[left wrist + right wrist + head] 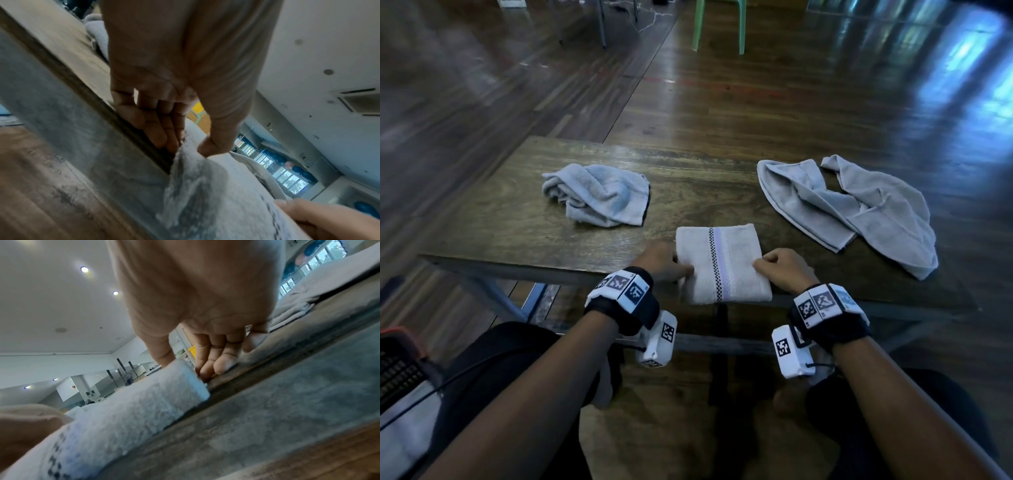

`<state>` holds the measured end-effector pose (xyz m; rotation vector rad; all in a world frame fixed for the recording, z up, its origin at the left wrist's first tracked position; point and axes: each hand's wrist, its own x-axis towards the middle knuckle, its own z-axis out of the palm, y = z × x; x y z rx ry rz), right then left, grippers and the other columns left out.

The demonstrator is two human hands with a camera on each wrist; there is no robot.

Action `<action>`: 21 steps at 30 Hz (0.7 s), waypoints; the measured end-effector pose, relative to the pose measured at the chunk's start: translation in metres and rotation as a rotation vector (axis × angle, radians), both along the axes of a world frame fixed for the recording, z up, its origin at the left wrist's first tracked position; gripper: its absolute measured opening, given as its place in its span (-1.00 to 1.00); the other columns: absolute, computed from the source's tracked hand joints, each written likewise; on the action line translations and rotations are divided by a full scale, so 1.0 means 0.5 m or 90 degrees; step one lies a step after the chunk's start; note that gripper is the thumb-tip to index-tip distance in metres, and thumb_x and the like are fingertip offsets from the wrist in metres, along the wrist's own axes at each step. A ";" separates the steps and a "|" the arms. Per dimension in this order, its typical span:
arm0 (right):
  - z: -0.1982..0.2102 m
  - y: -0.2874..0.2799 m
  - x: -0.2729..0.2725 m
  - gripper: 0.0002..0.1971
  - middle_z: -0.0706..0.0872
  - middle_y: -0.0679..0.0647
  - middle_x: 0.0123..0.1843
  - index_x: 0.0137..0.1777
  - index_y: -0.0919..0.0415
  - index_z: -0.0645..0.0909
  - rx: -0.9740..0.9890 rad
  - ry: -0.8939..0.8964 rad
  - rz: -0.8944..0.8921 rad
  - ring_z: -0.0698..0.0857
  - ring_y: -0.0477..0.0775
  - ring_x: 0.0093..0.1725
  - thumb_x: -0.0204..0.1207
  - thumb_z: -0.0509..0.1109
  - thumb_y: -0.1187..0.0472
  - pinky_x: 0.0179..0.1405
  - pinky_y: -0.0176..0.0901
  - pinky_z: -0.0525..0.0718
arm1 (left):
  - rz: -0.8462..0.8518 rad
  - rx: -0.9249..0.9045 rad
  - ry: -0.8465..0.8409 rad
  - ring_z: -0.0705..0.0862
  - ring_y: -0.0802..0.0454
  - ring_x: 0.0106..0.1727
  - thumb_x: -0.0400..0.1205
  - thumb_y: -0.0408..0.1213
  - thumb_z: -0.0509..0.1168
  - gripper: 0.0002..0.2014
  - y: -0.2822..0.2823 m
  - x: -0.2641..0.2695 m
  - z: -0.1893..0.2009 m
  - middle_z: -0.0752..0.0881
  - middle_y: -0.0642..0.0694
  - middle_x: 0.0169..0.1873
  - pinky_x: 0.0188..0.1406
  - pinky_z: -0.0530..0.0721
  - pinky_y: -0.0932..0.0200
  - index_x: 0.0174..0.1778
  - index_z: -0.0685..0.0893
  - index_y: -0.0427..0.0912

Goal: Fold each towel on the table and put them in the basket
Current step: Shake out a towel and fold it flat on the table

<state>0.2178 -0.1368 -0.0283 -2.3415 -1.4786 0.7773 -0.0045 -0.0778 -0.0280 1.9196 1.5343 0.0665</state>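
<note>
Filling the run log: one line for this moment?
folded towel at table edge | left hand, right hand pinch it | two towels unfolded

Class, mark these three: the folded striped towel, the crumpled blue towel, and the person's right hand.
folded striped towel (722,263), head view, on its checked stripe.
crumpled blue towel (599,193), head view, middle of the heap.
right hand (782,269), head view, back of the hand.

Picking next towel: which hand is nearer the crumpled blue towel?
Left. The left hand grips the folded towel's left edge, just below the blue towel; the right hand is across the fold.
</note>
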 end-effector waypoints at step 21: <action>0.026 -0.032 0.014 -0.96 0.68 0.11 0.02 -0.11 0.15 0.58 -0.013 0.356 -0.077 0.62 0.04 0.07 0.54 0.36 0.20 0.25 0.02 0.56 | 0.218 -0.080 -0.337 0.66 -0.07 -0.28 0.56 -0.30 0.29 -0.84 -0.066 0.038 0.005 0.69 -0.18 -0.32 -0.24 0.62 0.12 -0.34 0.59 -0.23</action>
